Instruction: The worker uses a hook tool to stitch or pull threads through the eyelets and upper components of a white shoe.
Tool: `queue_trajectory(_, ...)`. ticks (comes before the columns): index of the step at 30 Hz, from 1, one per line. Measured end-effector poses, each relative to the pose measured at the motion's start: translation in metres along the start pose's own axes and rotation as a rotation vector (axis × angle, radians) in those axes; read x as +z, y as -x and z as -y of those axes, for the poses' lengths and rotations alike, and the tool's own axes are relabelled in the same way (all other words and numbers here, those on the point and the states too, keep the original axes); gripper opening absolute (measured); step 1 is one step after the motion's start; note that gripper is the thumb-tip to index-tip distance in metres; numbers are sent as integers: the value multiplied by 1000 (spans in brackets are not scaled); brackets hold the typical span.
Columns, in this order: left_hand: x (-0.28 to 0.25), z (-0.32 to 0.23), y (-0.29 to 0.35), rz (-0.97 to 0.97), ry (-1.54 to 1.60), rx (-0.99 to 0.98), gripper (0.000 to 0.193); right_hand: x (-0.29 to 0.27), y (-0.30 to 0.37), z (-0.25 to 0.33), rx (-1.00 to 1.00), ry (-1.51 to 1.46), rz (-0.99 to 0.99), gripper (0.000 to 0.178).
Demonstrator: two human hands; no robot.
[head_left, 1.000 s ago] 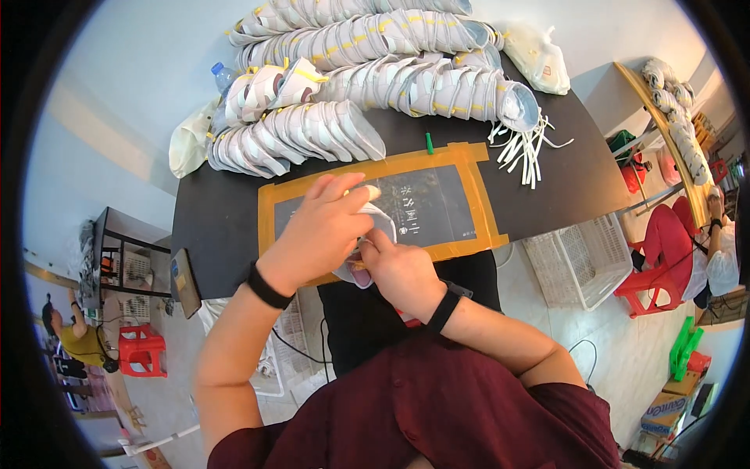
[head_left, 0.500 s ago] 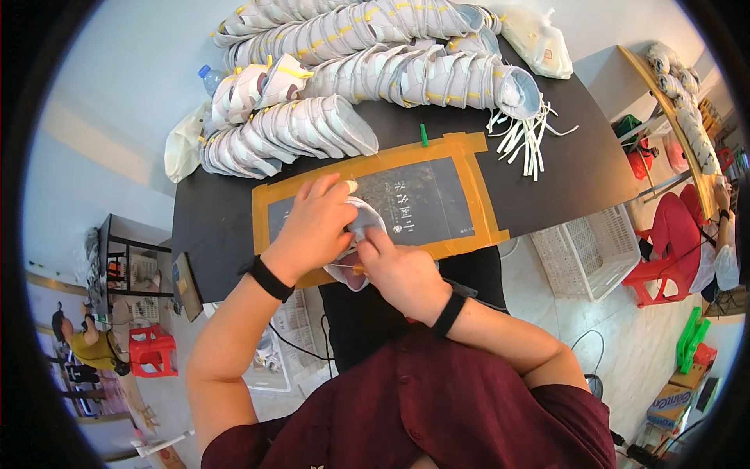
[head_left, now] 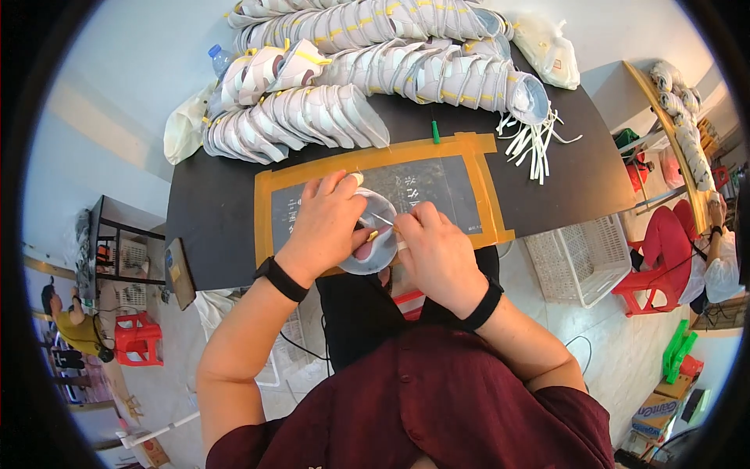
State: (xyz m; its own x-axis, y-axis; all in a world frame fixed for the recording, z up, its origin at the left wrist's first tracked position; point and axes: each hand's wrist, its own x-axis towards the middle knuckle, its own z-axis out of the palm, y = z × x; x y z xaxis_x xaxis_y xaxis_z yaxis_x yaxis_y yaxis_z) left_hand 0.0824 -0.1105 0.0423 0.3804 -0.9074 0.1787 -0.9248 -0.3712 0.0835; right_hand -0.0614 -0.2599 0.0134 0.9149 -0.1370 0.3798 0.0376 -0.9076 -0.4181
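My left hand (head_left: 322,225) is closed on the left rim of a pale grey shoe upper (head_left: 369,262), its thumb inside the opening. A light finger cover (head_left: 358,179) sits on one of its fingertips. The upper's opening faces up, above the near edge of the taped board (head_left: 266,234). At the upper's right side my right hand (head_left: 441,254) pinches a thin, light, needle-like piece (head_left: 382,220) that reaches over the opening. Whether this is a tool or a strand cannot be made out. The right palm is hidden.
Stacked rows of shoe uppers (head_left: 437,74) line the back of the dark table (head_left: 562,187). White strips (head_left: 535,148) hang at the right row's end. A green-handled tool (head_left: 435,133) lies behind the board. A white crate (head_left: 578,258) stands at right; a person sits beyond.
My right hand has moved right, off the upper, drawing the thin piece with it. The upper's opening is now more exposed. My left hand keeps its hold, and the view has shifted slightly.
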Motion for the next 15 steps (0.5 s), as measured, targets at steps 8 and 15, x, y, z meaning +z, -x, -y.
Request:
queue_trajectory(8,5,0,2,6,18,-52,37,-14,-25,10,-69,-83,-14,28)
queue_trajectory(15,14,3,4,-58,37,-60,46,-6,-31,17,135,-546,29,22)
